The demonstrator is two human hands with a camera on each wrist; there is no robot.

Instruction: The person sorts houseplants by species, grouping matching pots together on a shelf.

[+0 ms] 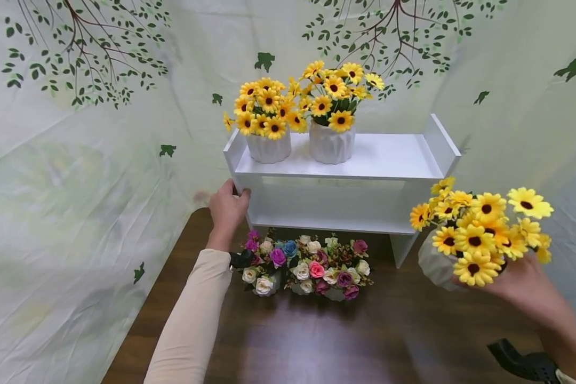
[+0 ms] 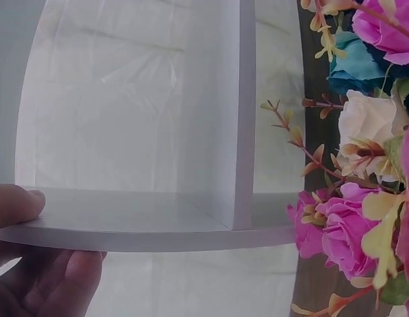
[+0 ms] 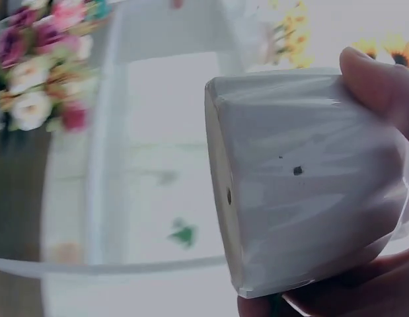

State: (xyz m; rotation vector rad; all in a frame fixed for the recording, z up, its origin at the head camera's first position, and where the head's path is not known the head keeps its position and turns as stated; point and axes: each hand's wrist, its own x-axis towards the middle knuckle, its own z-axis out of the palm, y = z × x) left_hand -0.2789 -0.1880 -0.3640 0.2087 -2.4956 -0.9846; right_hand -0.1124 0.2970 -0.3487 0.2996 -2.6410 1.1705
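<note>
At the table's right, in the head view, the right hand (image 1: 523,280) grips a white pot of sunflowers (image 1: 480,234) in the air; the left hand (image 1: 227,209) clasps the white shelf's (image 1: 336,165) end panel. Left wrist: thumb (image 2: 16,203) above, fingers under the panel edge. Right wrist: the smooth, film-wrapped pot looks light, slippery, breakable; best held around its body.

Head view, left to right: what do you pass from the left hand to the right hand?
Left hand gripping the white shelf's left end → two sunflower pots on the top shelf → sunflower pot held in the right hand.
</note>
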